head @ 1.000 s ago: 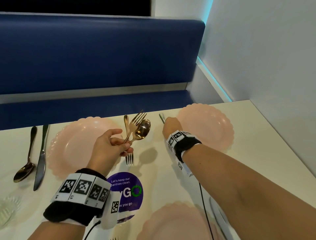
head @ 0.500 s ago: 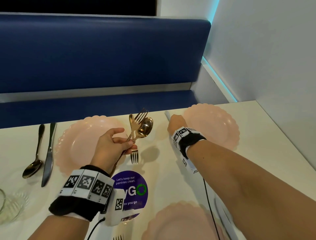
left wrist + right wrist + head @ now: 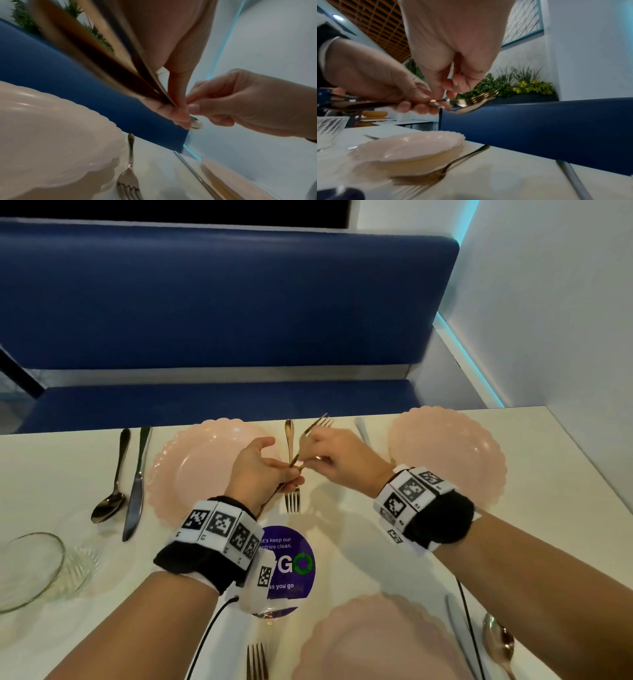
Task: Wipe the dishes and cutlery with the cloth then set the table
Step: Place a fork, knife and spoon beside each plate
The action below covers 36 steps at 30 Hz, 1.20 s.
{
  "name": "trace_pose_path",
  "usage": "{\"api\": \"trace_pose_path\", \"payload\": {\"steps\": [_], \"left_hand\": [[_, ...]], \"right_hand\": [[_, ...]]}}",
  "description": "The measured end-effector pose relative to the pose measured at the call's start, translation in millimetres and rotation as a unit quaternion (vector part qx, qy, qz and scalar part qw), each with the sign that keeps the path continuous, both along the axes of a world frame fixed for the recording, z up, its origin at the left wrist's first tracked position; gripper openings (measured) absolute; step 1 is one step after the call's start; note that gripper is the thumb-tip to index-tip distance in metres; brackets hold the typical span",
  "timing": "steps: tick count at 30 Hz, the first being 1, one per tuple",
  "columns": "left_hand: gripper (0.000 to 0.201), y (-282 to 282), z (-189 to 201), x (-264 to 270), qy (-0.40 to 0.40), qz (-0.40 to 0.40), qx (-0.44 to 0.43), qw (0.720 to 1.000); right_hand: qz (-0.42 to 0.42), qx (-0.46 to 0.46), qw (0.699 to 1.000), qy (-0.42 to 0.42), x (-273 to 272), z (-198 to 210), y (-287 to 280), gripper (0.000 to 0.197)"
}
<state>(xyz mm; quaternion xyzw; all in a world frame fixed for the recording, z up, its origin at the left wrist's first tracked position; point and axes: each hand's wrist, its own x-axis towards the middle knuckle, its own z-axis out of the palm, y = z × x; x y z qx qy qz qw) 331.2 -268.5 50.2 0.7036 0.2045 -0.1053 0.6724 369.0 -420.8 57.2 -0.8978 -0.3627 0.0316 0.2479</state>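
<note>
My left hand [image 3: 289,472] grips a gold fork [image 3: 318,422] and a gold spoon [image 3: 195,122] by their handles above the table, between the two far pink plates. The right hand [image 3: 310,462] has come against it and pinches the pair at their necks; which piece it holds I cannot tell. In the head view the spoon's bowl is hidden behind the right hand. In the right wrist view the fork tines [image 3: 485,96] lie over the spoon bowl. No cloth is in view.
A second fork [image 3: 292,494] lies beside the left far plate [image 3: 191,474], with a spoon [image 3: 111,503] and knife [image 3: 136,491] on that plate's other side. A knife [image 3: 362,429] lies by the right far plate [image 3: 455,460]. Near me are a third plate [image 3: 370,642], fork [image 3: 257,662] and glass bowl [image 3: 27,570].
The right hand left the knife beside the right far plate and moved left to the cutlery in my left hand, where it now pinches. The left hand has barely moved.
</note>
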Motion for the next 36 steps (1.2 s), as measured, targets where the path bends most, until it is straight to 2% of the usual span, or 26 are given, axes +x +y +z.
{"api": "trace_pose_path", "payload": {"steps": [5,9,14,18,21,24,26,28,31,34,36], "left_hand": [[0.074,-10,2,-1,-0.012,-0.052,0.084,0.995],[0.065,-16,7,2,-0.038,-0.078,0.159,0.984],[0.054,-20,11,1,-0.021,-0.142,0.158,0.977],[0.045,-12,14,2,-0.025,-0.184,0.207,0.961],[0.046,-17,14,3,-0.045,-0.193,0.245,0.949],[0.035,-15,12,7,-0.066,-0.158,0.269,0.948],[0.027,-4,12,10,-0.082,-0.100,0.285,0.950],[0.023,10,12,13,-0.099,-0.028,0.254,0.962],[0.024,25,16,12,-0.108,0.057,0.189,0.974],[0.025,27,17,7,-0.113,0.068,0.169,0.977],[0.025,26,15,2,-0.115,0.067,0.162,0.978]], "right_hand": [[0.011,-0.068,0.998,0.006,-8,2,3,0.019],[-0.009,-0.083,0.996,0.034,-12,3,0,0.020],[-0.006,-0.130,0.991,0.039,-13,3,-9,0.022],[-0.032,-0.134,0.988,0.063,-13,-2,-20,0.015],[-0.017,-0.151,0.986,0.064,-16,-4,-15,0.022],[-0.016,-0.149,0.987,0.057,-12,-2,-12,0.023],[-0.033,-0.160,0.984,0.068,-7,-3,-18,0.023],[-0.067,-0.170,0.979,0.085,-4,-7,-25,0.025],[-0.160,-0.162,0.968,0.104,0,-18,-28,0.027],[-0.287,-0.106,0.940,0.154,10,-32,-24,0.024],[-0.338,-0.101,0.919,0.176,19,-41,-21,0.018]]}}
